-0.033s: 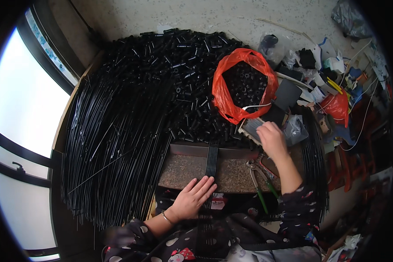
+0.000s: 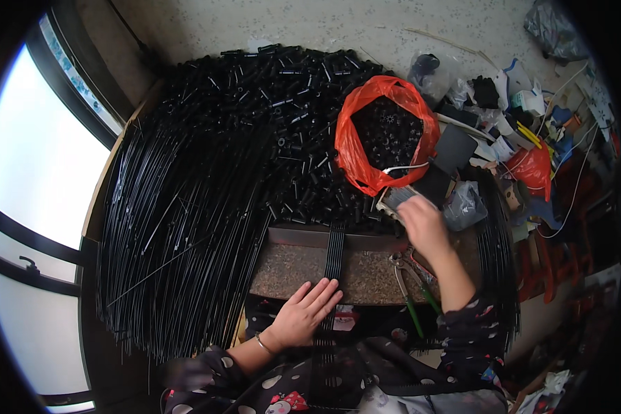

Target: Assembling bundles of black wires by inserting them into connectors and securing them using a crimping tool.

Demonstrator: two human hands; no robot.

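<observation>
My left hand (image 2: 305,314) lies flat with outstretched fingers over a narrow row of thin black rods (image 2: 335,252), at the near edge of the brown speckled work surface (image 2: 290,265). These rods run side by side from a low dark metal ledge (image 2: 300,236) toward my lap. My right hand (image 2: 424,224) reaches over a small open box (image 2: 386,209) holding thin grey pieces. Its fingers are bent and close together; what they hold, if anything, is hidden. Green-handled pliers (image 2: 410,303) lie just below my right wrist.
A red plastic bag (image 2: 348,145) of small black parts stands behind the box. Short black tubes (image 2: 283,90) are heaped at the back. Long black rods (image 2: 179,228) fill the left side. Mixed clutter and a clear bag (image 2: 466,207) lie on the right.
My right hand has shifted slightly left and nearer to me over the box. The left hand and the row of rods have stayed in place.
</observation>
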